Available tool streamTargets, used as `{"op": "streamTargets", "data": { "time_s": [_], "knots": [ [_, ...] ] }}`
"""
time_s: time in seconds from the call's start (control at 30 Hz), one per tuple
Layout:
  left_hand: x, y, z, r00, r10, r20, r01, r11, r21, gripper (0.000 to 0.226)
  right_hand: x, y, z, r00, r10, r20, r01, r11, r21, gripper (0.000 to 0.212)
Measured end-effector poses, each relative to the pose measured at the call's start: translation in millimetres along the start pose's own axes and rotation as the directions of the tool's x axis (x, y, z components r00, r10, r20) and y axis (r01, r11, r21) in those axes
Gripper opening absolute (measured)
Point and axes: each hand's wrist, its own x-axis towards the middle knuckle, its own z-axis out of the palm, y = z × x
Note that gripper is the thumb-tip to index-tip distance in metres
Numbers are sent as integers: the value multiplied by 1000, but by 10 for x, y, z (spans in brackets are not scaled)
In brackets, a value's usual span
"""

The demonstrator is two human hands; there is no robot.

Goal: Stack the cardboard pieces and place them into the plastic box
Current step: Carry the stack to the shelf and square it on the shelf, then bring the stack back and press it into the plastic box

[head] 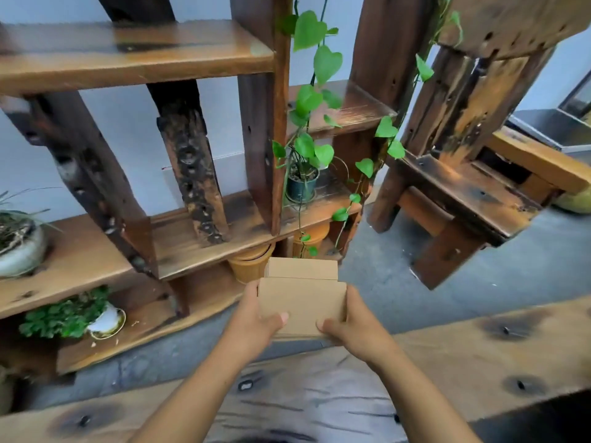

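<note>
A stack of brown cardboard pieces (302, 297) is held in the air in front of me, above the far edge of a wooden table. My left hand (256, 318) grips its left side with the thumb on top. My right hand (353, 327) grips its right side, thumb on the top piece. One piece juts out at the far end of the stack. No plastic box is in view.
A wooden table (447, 362) runs across the bottom. Beyond it stands a dark wooden shelf unit (198, 241) with potted plants (302, 183), a white bowl planter (22, 247) and orange pots (252, 266). A wooden bench (463, 199) stands at the right on grey floor.
</note>
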Motion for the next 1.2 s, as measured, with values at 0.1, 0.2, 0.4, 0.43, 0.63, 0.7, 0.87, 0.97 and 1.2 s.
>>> {"op": "streamTargets", "data": {
  "time_s": [0.1, 0.2, 0.4, 0.43, 0.63, 0.7, 0.87, 0.97, 1.2],
  "knots": [
    [110, -3, 3, 993, 10, 115, -12, 1000, 13, 62, -94, 54, 84, 990, 85, -115, -80, 996, 45, 58],
    [198, 37, 39, 971, 32, 236, -39, 999, 27, 68, -264, 88, 135, 955, 155, -253, -146, 988, 54, 48],
    [103, 178, 235, 857, 81, 509, -152, 983, 100, 57, -908, 182, 147, 847, 251, -469, -201, 967, 154, 39],
    [60, 229, 287, 838, 96, 537, -178, 978, 104, 59, -1027, 171, 128, 828, 256, -500, -189, 965, 181, 40],
    [-385, 508, 817, 652, 154, 743, -329, 940, 95, 55, -1919, 311, 2, 654, 366, -662, -154, 921, 357, 41],
    [-669, 559, 1136, 574, 157, 803, -385, 918, 95, 53, -2329, 439, -44, 581, 405, -706, -146, 905, 399, 39],
    [-1484, 523, 1853, 431, 160, 888, -487, 870, 79, 51, -3325, 794, -169, 433, 484, -760, -136, 869, 476, 29],
    [-2037, 494, 2247, 331, 144, 933, -569, 819, 76, 52, -3952, 999, -212, 342, 535, -772, -104, 839, 535, 35],
    [-3259, 332, 2988, 90, 15, 996, -741, 669, 57, 66, -5198, 1571, 102, 71, 685, -725, 37, 725, 688, 33]
  ]
}}
